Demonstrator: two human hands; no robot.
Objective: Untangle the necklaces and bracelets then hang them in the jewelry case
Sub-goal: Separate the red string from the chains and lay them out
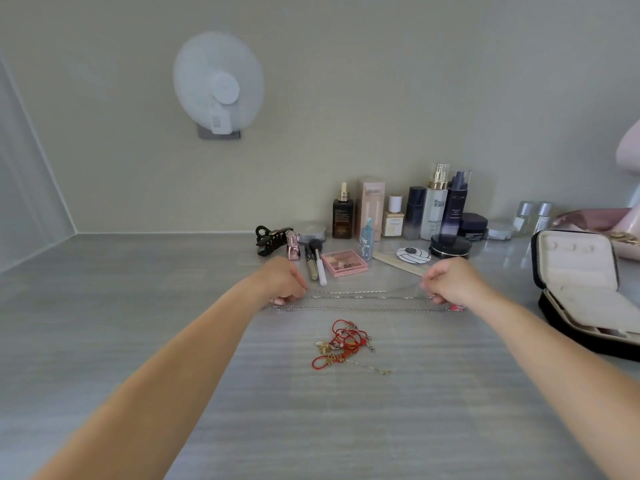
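A thin silver necklace (363, 294) is stretched straight across the grey table between my hands. My left hand (282, 280) pinches its left end and my right hand (446, 280) pinches its right end. A second silver chain (363, 309) lies flat just in front of it, with a small red piece at its right end. Nearer to me sits a tangled heap of red cord bracelets (341, 344) with gold charms. The black jewelry case (581, 289) stands open at the right, its cream lining showing.
Cosmetics crowd the back of the table: bottles (434, 206), a pink eyeshadow palette (344, 263), brushes (317, 261), a black hair claw (272, 239), a round black compact (450, 245). A white fan (218, 88) hangs on the wall. A pink bag (595, 220) lies behind the case.
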